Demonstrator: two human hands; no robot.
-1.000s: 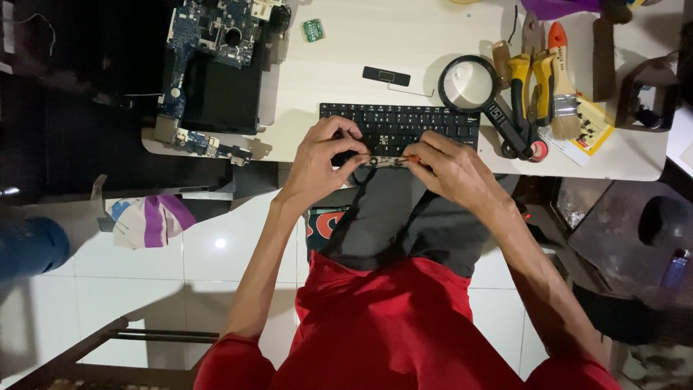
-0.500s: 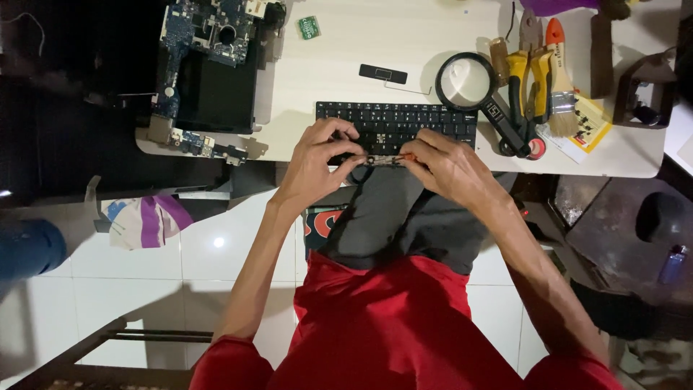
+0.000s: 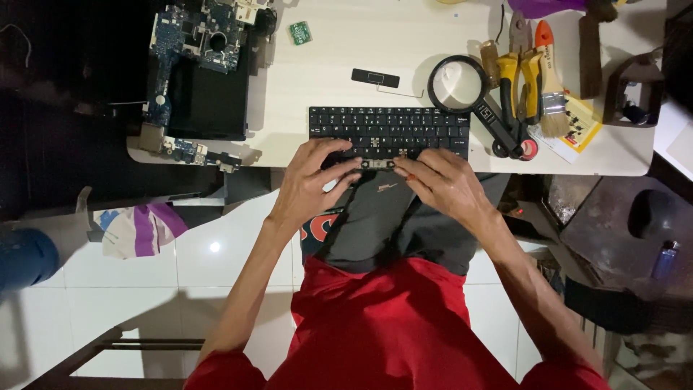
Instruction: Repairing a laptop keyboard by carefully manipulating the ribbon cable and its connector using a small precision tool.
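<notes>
Meanwhile, a small metal bracket (image 3: pixel 378 164) is being gripped at its two ends, the left hand (image 3: pixel 312 180) pinching one side and the right hand (image 3: pixel 440 182) the other, just at the near edge of a black keyboard (image 3: pixel 390 130) that is lying on a pale table (image 3: pixel 339 65). By the look of it, the strip is being lined up or examined against the keyboard's lower edge, a step calling for a fine, steady fingertip hold. A bare circuit board (image 3: pixel 198 29), blue and studded with parts, is sitting to the far left. A round magnifying glass (image 3: pixel 456 83), yellow-handled pliers (image 3: pixel 525 79) and a bristle brush (image 3: pixel 551 94) are lying to the right.
</notes>
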